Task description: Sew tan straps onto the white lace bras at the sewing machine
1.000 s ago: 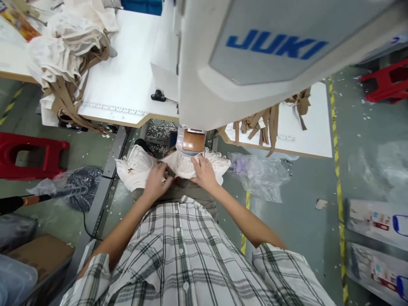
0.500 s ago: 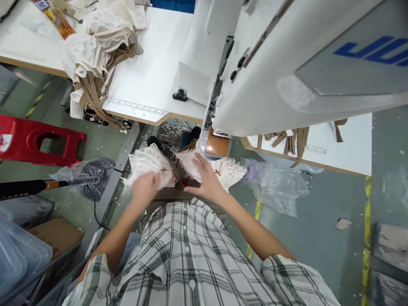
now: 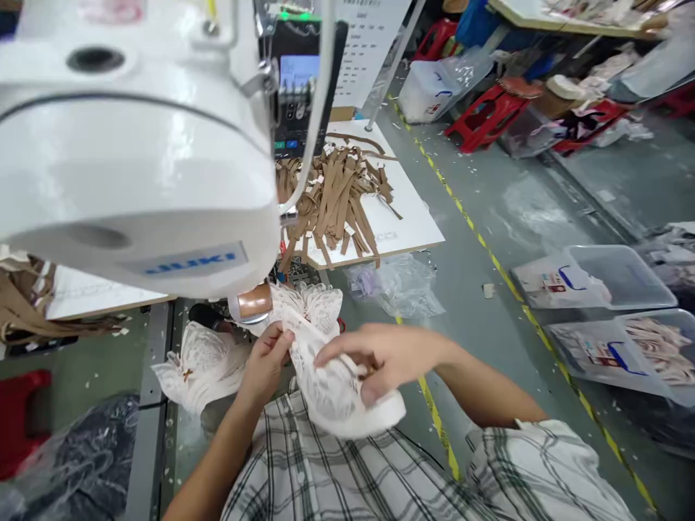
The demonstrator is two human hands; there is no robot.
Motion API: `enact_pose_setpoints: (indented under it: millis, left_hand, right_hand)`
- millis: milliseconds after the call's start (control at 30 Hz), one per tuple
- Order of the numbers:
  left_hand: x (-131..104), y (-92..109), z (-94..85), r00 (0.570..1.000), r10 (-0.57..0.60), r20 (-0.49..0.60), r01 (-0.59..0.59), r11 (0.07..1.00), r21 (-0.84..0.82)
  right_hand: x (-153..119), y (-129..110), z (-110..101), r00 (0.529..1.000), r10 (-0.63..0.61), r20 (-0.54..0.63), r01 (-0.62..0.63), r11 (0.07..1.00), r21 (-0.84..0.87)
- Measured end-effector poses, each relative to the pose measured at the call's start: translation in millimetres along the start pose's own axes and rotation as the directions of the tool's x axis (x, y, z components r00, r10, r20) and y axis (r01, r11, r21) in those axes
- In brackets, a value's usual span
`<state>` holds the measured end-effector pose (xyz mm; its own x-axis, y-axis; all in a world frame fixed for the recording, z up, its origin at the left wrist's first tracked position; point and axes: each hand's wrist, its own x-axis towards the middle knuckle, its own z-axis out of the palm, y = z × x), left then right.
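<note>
Here's the white lace garment (image 3: 332, 394), caught between the left hand (image 3: 274, 352) and the right hand (image 3: 366, 362), and it's lying on a slant! Its upper end is pinched in the left fingertips; its rounded lower end points away to the right, with the right hand's fingers and thumb set apart over the face. Look at that surface: open floral lace, slightly blurred, bulging softly like a cup, with a smoother pale rim curving round the lower edge! Up top it meets a bunch of ruffled lace (image 3: 321, 302), and whether the two are joined, there's no telling
</note>
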<state>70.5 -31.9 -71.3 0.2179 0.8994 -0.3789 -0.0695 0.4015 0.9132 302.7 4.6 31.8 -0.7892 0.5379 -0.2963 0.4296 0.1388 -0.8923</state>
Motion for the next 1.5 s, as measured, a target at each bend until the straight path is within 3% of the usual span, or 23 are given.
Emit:
enact_pose_setpoints:
  millis: [33,67,133,200,267,367,467,567,633,667,700,733,767,800,867,967,1033,1100,1200,1300,1333,1400,1500]
  left_hand:
    - [1.3,2.1,4.8,0.999,0.021,-0.035,-0.02,1.0,0.021]
    - [1.6,4.4,8.4,0.998,0.038,-0.057,-0.035,0.998,0.054]
    - [-0.3,9.0,13.7,0.997,0.058,-0.059,-0.049,0.989,0.14]
    - [-4.7,12.7,17.3,0.997,0.072,-0.038,-0.061,0.972,0.225]
    - [-10.2,15.4,18.5,0.994,0.104,-0.042,-0.086,0.951,0.298]
    - [-17.2,16.7,13.3,0.984,0.161,-0.073,-0.122,0.917,0.38]
    - [-22.0,14.3,2.0,0.965,0.227,-0.13,-0.146,0.879,0.454]
    - [-29.1,11.5,-12.2,0.925,0.329,-0.189,-0.179,0.817,0.549]
    - [-36.5,14.0,-22.5,0.905,0.389,-0.172,-0.228,0.785,0.575]
    - [-40.6,17.4,-27.5,0.896,0.417,-0.154,-0.26,0.773,0.578]
    - [-44.5,22.0,-31.9,0.887,0.438,-0.144,-0.283,0.764,0.58]
    - [-48.1,27.7,-35.4,0.883,0.448,-0.14,-0.296,0.762,0.577]
    - [-51.2,33.8,-37.4,0.89,0.439,-0.127,-0.298,0.768,0.567]
    - [-53.4,39.7,-37.8,0.909,0.407,-0.085,-0.301,0.785,0.541]
    - [-55.4,48.4,-34.3,0.945,0.299,0.134,-0.327,0.832,0.448]
    - [-54.5,51.2,-26.3,0.842,0.132,0.523,-0.341,0.881,0.327]
    - [-54.9,50.3,-26.8,0.798,0.041,0.601,-0.271,0.916,0.297]
    - [-57.3,52.0,-33.6,0.799,-0.007,0.601,-0.194,0.943,0.269]
    - [-60.8,60.2,-45.7,0.828,0.001,0.561,-0.154,0.962,0.226]
    - [-56.4,67.5,-44.0,0.891,0.054,0.45,-0.139,0.978,0.159]
    - [-53.1,68.6,-39.5,0.913,0.065,0.403,-0.135,0.98,0.147]
    - [-45.8,69.2,-26.7,0.941,0.067,0.332,-0.126,0.979,0.16]
    - [-38.1,69.8,-7.6,0.948,0.04,0.316,-0.122,0.962,0.245]
  right_hand:
    - [4.6,11.6,-14.7,0.992,0.055,-0.11,-0.063,0.996,-0.07]
    - [14.3,25.0,-31.3,0.936,0.108,-0.335,-0.157,0.98,-0.124]
    - [45.8,52.2,-68.3,0.638,0.109,-0.762,-0.387,0.901,-0.196]
    - [84.6,73.7,-104.9,0.504,0.056,-0.862,-0.496,0.836,-0.236]
    - [119.2,86.5,-134.7,0.453,0.082,-0.888,-0.589,0.775,-0.229]
    - [145.4,94.4,-160.9,0.462,0.1,-0.881,-0.645,0.72,-0.256]
    - [134.8,90.5,-164.0,0.465,0.032,-0.885,-0.587,0.759,-0.28]
    - [99.8,64.4,-139.9,0.434,-0.041,-0.9,-0.399,0.887,-0.233]
    - [71.7,38.1,-108.4,0.56,0.02,-0.828,-0.28,0.946,-0.166]
    - [58.4,25.2,-89.3,0.725,0.051,-0.687,-0.237,0.955,-0.179]
    - [46.8,13.4,-68.7,0.906,0.074,-0.416,-0.167,0.967,-0.191]
    - [37.7,2.8,-47.3,0.992,0.058,-0.11,-0.078,0.979,-0.189]
    - [31.5,-6.8,-25.9,0.979,0.0,0.203,0.034,0.985,-0.167]
    - [28.6,-15.7,-5.6,0.916,-0.085,0.391,0.138,0.984,-0.11]
    - [31.4,-31.4,26.2,0.849,-0.16,0.503,0.22,0.973,-0.063]
    - [43.9,-41.4,35.5,0.925,-0.123,0.36,0.164,0.983,-0.085]
    - [47.8,-31.9,16.4,0.981,-0.048,0.186,0.048,0.999,0.002]
    - [46.9,-9.9,-10.1,1.0,0.018,0.015,-0.021,0.969,0.247]
    - [44.2,28.9,-28.6,0.962,0.119,-0.247,0.08,0.74,0.668]
    - [48.1,50.8,3.9,0.832,0.241,-0.499,0.32,0.525,0.788]
    - [51.7,53.3,22.8,0.841,0.241,-0.484,0.337,0.467,0.818]
    - [61.4,53.4,59.9,0.945,0.19,-0.266,0.168,0.414,0.894]
    - [73.7,44.9,87.4,0.956,0.216,-0.2,0.094,0.42,0.903]
